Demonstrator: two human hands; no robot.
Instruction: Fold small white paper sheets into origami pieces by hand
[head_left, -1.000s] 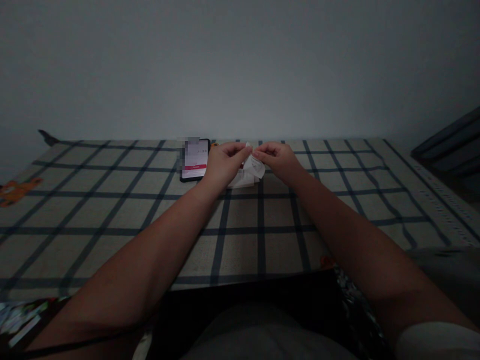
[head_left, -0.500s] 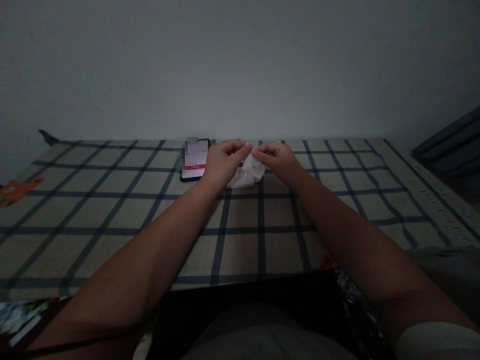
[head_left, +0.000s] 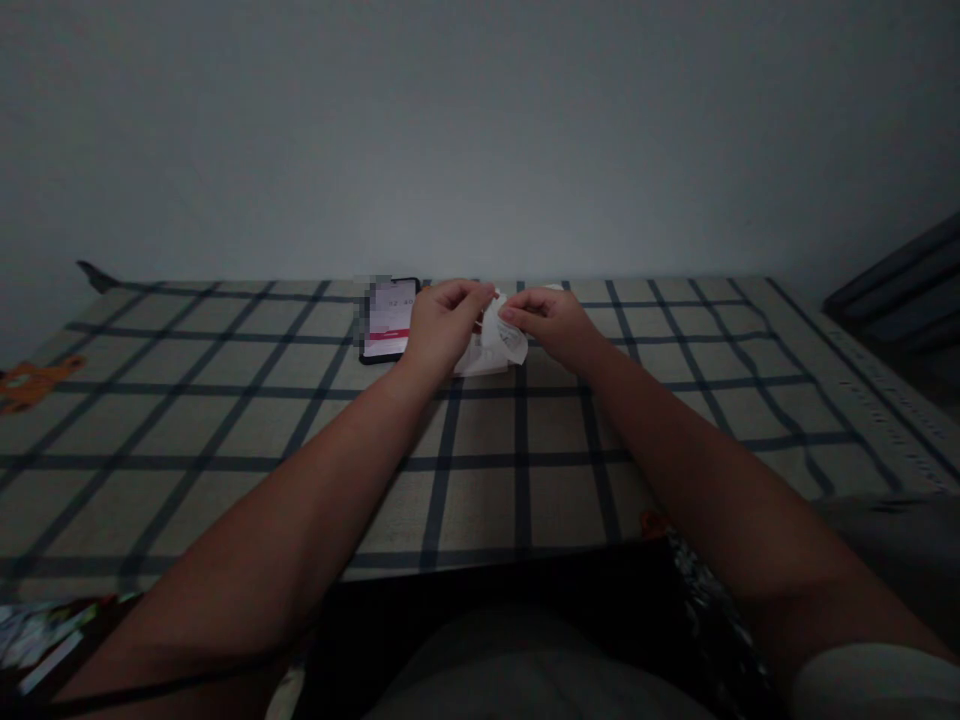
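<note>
A thin, crumpled white sheet point(head_left: 504, 335) with faint grey print is held up between my hands near the back of the table. My left hand point(head_left: 448, 318) is closed, thumb and fingers pinched at the sheet's upper left edge. On the other side, my right hand point(head_left: 551, 318) pinches the same sheet between thumb and forefinger. Beneath it a flat white piece point(head_left: 480, 362) lies on the cloth, partly covered by the sheet and my left hand. Whether the two white pieces are joined, I cannot tell.
A phone point(head_left: 390, 325) with a lit screen lies left of my left hand. The checked tablecloth point(head_left: 480, 510) reaches back to a grey wall point(head_left: 480, 140). An orange bear-shaped figure point(head_left: 37, 382) is at the far left. Colourful items point(head_left: 45, 635) sit below the table's left front corner.
My right hand's pinch has shifted slightly left and down along the white sheet, which now hangs differently. The left hand has barely moved.
</note>
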